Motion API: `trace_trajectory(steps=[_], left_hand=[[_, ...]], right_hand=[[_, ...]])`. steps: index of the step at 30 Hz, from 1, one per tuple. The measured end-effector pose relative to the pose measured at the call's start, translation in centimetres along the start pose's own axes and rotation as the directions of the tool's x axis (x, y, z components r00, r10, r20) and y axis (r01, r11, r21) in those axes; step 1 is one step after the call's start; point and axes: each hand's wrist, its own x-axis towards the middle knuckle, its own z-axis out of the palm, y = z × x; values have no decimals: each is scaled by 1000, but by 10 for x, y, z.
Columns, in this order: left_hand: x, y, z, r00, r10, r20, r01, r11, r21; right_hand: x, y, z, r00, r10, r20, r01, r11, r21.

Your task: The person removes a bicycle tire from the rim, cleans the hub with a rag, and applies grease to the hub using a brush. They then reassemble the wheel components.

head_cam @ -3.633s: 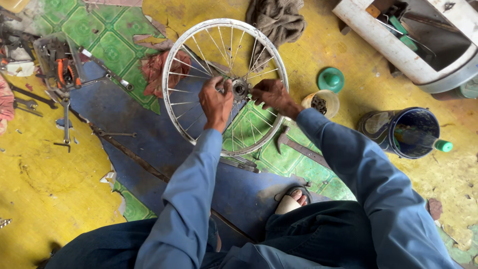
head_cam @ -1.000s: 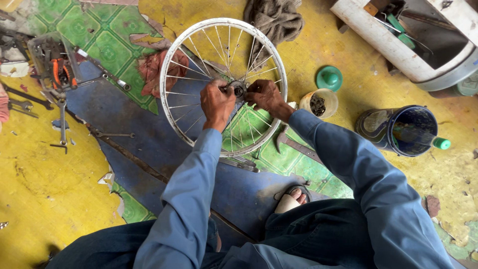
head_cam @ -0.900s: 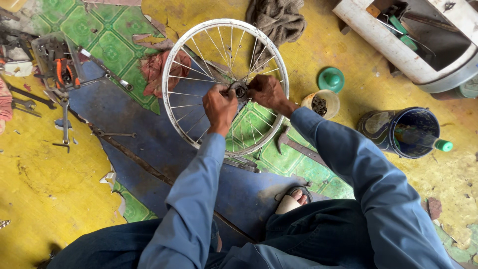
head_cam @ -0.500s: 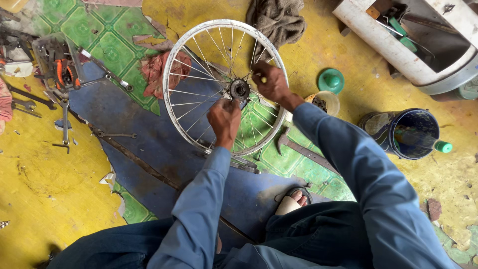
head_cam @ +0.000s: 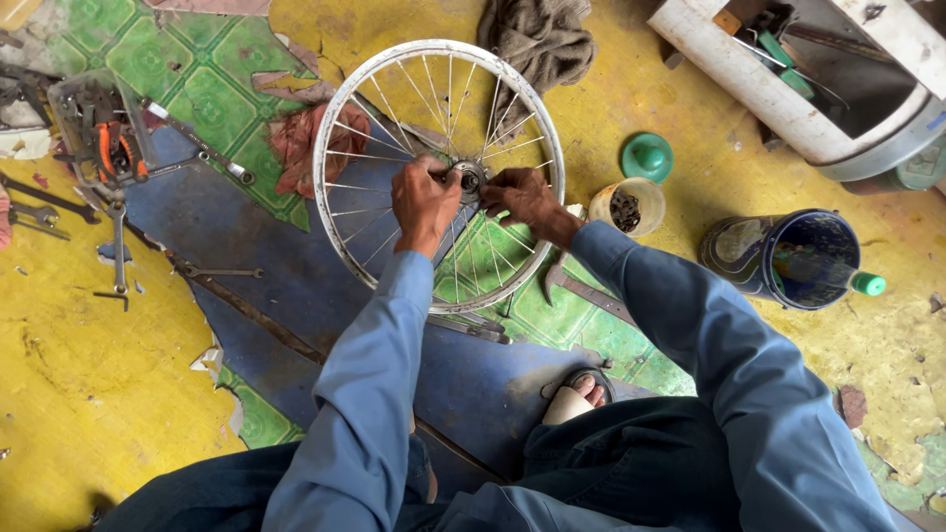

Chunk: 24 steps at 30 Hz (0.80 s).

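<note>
You are sitting over a spoked bicycle wheel [head_cam: 439,175] that is lying flat on the floor, a little above and left of the frame's centre. Your left hand [head_cam: 425,204] is resting on the spokes at about 8 o'clock from the hub [head_cam: 468,181], its fingers curled together and reaching up to the hub's left side; whether they are pinching anything there I cannot tell. Your right hand [head_cam: 527,200] is coming in from 4 o'clock, fingers bunched together and touching the hub's right edge.

Around the wheel things are lying like this: a grey rag [head_cam: 540,39] is sitting at 1 o'clock, overlapping the rim's top. A red cloth [head_cam: 317,143] is lying at 9 o'clock, partly under the rim. A green cap [head_cam: 646,157] and a small cup [head_cam: 627,206] of dark bits are standing just beside each other at 3 o'clock, near your right wrist. Further out that way a dark blue bucket [head_cam: 788,258] is lying tilted with a green-capped bottle [head_cam: 845,281] inside. Pliers with orange handles [head_cam: 110,150] and wrenches [head_cam: 118,246] are lying well apart at 9 o'clock. Your sandalled foot [head_cam: 576,397] is showing at 5 o'clock.
</note>
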Motion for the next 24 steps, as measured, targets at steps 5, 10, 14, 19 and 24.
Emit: trace_trajectory(steps=[5, 10, 14, 19, 24], left_hand=[[-31, -11, 12, 986, -161, -37, 148, 962, -229], [-66, -2, 43, 945, -318, -72, 199, 738, -644], [-71, 5, 43, 962, -260, -79, 201, 878, -435], [-44, 1, 15, 970, -231, -72, 201, 936, -290], [-9, -7, 9, 989, 35, -142, -53, 990, -131]], right_hand=[[15, -17, -8, 922, -385, 24, 359, 834, -420], [29, -34, -10, 760, -635, 136, 608, 622, -494], [30, -34, -14, 738, -666, 107, 638, 638, -432], [17, -13, -21, 924, -379, -52, 343, 880, -329], [-3, 14, -9, 978, -140, 157, 137, 990, 28]])
